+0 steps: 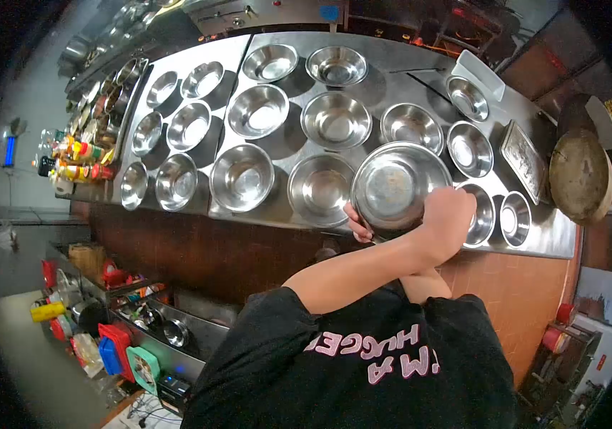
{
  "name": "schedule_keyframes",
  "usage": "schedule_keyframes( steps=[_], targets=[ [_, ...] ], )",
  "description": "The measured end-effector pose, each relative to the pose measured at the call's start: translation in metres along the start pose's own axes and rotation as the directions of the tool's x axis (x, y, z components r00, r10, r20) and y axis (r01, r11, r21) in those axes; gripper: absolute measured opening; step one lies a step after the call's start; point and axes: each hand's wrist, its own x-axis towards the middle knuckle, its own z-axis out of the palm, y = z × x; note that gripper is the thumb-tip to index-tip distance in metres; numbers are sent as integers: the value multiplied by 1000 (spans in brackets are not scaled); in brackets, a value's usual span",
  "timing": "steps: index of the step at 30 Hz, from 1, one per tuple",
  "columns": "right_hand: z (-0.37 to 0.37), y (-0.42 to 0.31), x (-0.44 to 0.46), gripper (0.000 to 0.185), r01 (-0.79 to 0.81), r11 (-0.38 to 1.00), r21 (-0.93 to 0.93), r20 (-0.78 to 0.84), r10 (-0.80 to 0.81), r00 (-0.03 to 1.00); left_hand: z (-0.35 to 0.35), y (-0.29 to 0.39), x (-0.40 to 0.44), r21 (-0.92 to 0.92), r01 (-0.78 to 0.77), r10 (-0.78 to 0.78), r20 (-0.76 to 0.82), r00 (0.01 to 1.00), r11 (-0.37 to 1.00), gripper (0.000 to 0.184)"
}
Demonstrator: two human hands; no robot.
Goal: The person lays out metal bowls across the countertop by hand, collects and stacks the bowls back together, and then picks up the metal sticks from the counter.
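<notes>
A large steel bowl [392,187] is held up over the front edge of the metal table, its inside facing me and its base marked with brownish stains. My forearms cross in front of it. My left hand [452,213] reaches over to the bowl's right side and is closed at its rim, with the fingertips hidden. On the lower left side, the fingers of my right hand [358,223] curl at the rim; the rest of that hand is behind the left arm. Close by on the table are a wide steel bowl [322,191] and a smaller bowl [480,213].
Several steel bowls stand in rows on the metal table [199,171]. To the right are a rectangular tray [521,161], a white container [479,74] and a large round pan [579,175]. Sauce bottles [84,151] stand at the left. Shelves with colourful containers [111,350] are lower left.
</notes>
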Motion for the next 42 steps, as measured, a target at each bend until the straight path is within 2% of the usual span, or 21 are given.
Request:
schedule_keyframes(
  steps=[2, 5, 6, 7, 10, 11, 13, 15, 17, 18, 19, 20, 24, 27, 28, 29, 31, 32, 35, 39, 42],
  targets=[
    [-11, 4, -2, 66, -5, 991, -133, 214, 34, 976, 0, 5, -1, -21, -58, 56, -51, 997, 998, 9],
    [23, 25, -17, 59, 316, 945, 90, -91, -308, 947, -19, 0, 5, 28, -53, 54, -12, 998, 998, 10],
    [28, 23, -25, 50, 444, 895, -49, -449, -417, 790, -26, -7, 9, 11, -12, 12, -33, 999, 1000, 11],
    [33, 22, -35, 41, 504, 834, -224, -718, -491, 493, -35, -15, 11, -56, 39, -47, -155, 987, 998, 12],
    [31, -1, -80, 19, 242, 857, -455, -835, -505, 217, -64, -69, 18, -17, 232, -232, -160, 959, 973, 20],
    [38, -7, -105, 16, 136, 860, -492, -762, -501, 411, -76, -94, 19, -71, 259, -264, -84, 961, 963, 23],
    [104, -10, -78, 17, -62, 775, -629, -776, -623, 93, -83, -130, 8, -456, 483, -504, 84, 860, 748, 24],
    [125, -16, -79, 25, -104, 738, -667, -744, -666, 43, -74, -156, -2, -530, 522, -518, 173, 838, 668, 23],
    [150, -23, -78, 26, -32, 812, -583, -810, -576, 109, -62, -168, -12, -748, 595, -589, 348, 729, 295, 23],
    [158, -24, -70, 28, 40, 825, -564, -822, -565, 67, -52, -179, -14, -739, 605, -585, 361, 727, 297, 23],
    [156, -26, -69, 27, 77, 825, -560, -828, -561, 0, -42, -188, -17, -805, 593, -559, 493, 667, -2, 24],
    [158, -27, -67, 25, 176, 828, -533, -837, -546, 37, -31, -197, -20, -786, 538, -497, 614, 614, -305, 26],
    [168, -32, -58, 23, 323, 820, -472, -856, -514, 55, -16, -198, -20, -709, 437, -408, 688, 600, -554, 29],
    [167, -36, -63, 22, 307, 819, -485, -844, -530, 82, -16, -192, -17, -702, 422, -462, 703, 541, -574, 29],
    [169, -36, -64, 22, 124, 800, -587, -803, -595, 43, -14, -190, -18, -742, 419, -476, 662, 579, -523, 28],
    [170, -37, -66, 21, -68, 748, -661, -750, -661, 18, -14, -189, -21, -817, 425, -487, 574, 658, -390, 25],
    [175, -40, -67, 21, -230, 723, -651, -733, -678, -54, -15, -179, -21, -891, 410, -560, 445, 699, -196, 22],
    [171, -44, -73, 21, -285, 711, -643, -734, -678, -36, -16, -172, -20, -912, 409, -610, 315, 727, 16, 21],
    [154, -62, -100, 18, -346, 680, -647, -729, -684, 18, -9, -169, -8, -893, 404, -553, 238, 799, 200, 23],
    [130, -108, -121, 15, -287, 668, -686, -697, -717, -5, 0, -162, 9, -950, 288, -586, 164, 793, 124, 27],
    [98, -163, -132, 17, -274, 599, -752, -596, -796, -105, 16, -169, 8, -923, 348, -602, 186, 776, 164, 27]
  ],
)
